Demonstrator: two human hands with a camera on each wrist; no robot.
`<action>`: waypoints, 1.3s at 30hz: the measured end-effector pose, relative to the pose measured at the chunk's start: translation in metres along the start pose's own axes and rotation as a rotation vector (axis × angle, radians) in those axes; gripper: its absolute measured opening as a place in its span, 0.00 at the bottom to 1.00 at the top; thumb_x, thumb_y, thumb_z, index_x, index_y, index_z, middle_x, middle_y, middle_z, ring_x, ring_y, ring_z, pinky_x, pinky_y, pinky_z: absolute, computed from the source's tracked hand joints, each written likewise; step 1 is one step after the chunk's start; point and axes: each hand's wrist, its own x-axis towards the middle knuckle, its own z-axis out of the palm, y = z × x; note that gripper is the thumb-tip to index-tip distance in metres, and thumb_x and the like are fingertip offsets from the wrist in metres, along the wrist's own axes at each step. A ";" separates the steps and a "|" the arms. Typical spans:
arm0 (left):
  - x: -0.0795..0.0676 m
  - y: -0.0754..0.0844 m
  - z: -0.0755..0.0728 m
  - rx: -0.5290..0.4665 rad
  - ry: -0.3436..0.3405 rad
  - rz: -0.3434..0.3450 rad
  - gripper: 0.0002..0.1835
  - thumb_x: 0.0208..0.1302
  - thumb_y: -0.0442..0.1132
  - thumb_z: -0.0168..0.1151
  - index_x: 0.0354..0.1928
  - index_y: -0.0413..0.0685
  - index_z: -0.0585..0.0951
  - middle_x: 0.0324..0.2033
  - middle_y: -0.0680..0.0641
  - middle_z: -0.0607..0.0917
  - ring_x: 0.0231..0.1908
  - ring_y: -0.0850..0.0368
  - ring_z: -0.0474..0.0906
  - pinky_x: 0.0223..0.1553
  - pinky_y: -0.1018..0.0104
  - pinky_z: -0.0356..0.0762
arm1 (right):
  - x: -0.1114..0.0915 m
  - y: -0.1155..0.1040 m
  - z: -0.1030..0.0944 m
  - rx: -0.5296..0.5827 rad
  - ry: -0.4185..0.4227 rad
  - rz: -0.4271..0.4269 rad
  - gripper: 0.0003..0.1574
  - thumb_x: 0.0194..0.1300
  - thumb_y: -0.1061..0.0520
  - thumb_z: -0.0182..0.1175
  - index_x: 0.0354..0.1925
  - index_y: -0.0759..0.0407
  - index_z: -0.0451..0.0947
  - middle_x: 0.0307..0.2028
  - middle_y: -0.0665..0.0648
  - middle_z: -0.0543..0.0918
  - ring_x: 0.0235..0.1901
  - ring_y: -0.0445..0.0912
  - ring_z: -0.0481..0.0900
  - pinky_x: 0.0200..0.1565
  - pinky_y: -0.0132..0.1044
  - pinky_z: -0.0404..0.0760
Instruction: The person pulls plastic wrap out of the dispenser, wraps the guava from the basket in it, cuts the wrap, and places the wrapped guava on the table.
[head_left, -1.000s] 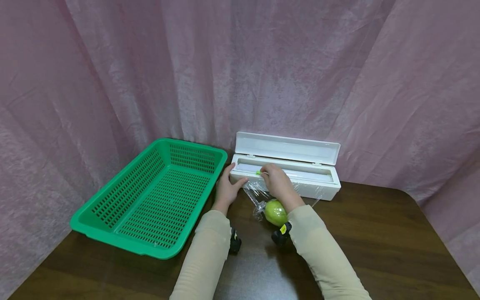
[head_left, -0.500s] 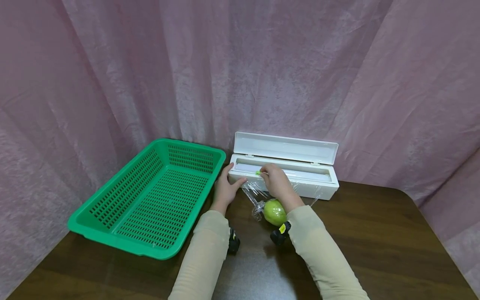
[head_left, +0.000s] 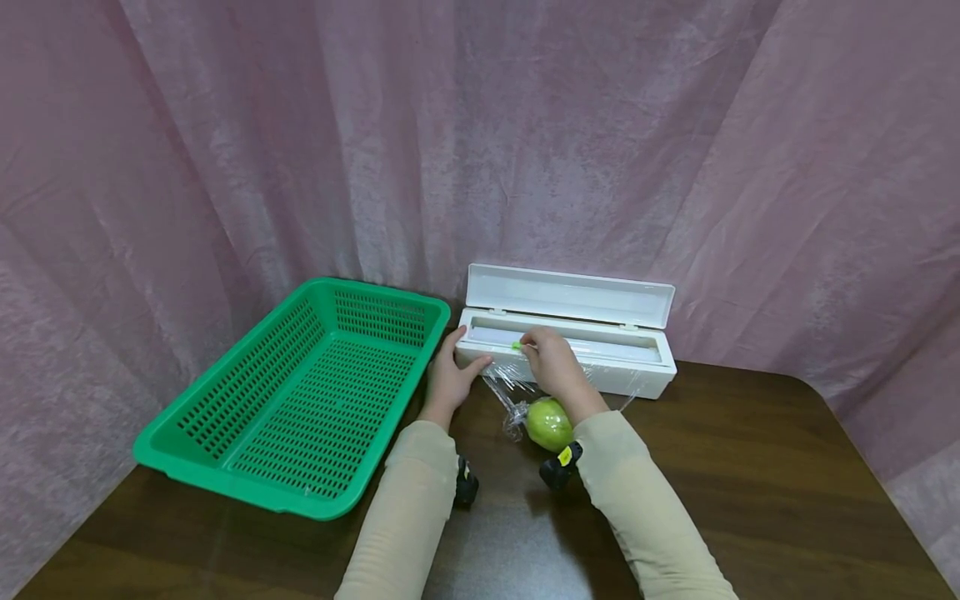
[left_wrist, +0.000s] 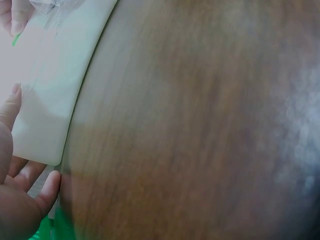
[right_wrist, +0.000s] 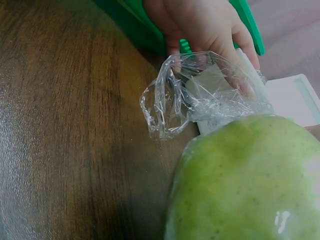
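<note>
My left hand holds the left end of a white cling film dispenser, its thumb on the front face and its fingers around the end. With its fingertips, my right hand pinches a small green slide cutter on the dispenser's front edge. Clear cling film hangs down the front, bunched at the left. In front of the dispenser, under my right wrist, lies a round green fruit with speckled skin, covered in film. The dispenser's lid stands raised, showing a pale roll inside.
A green perforated plastic basket stands to the left of my left hand, its right rim close to the dispenser. Both rest on a dark brown wooden table. A pink curtain hangs behind them.
Both hands, the cutter and the fruit stay in place. Only the head view has shifted slightly, so everything appears a little further left.
</note>
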 end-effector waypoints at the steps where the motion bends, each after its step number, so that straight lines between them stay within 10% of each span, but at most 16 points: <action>1: 0.000 0.000 0.000 0.000 -0.001 0.000 0.40 0.54 0.48 0.70 0.68 0.53 0.65 0.67 0.46 0.69 0.67 0.48 0.63 0.67 0.53 0.61 | 0.000 0.000 0.000 0.003 -0.001 0.003 0.12 0.69 0.60 0.52 0.47 0.65 0.76 0.49 0.64 0.79 0.51 0.56 0.77 0.54 0.48 0.77; 39: 0.001 -0.002 0.001 -0.003 -0.008 -0.006 0.40 0.55 0.49 0.69 0.69 0.54 0.64 0.67 0.47 0.67 0.68 0.49 0.61 0.68 0.54 0.59 | -0.004 0.001 -0.003 0.073 0.001 0.098 0.12 0.70 0.60 0.52 0.47 0.63 0.76 0.51 0.64 0.79 0.50 0.56 0.78 0.52 0.49 0.77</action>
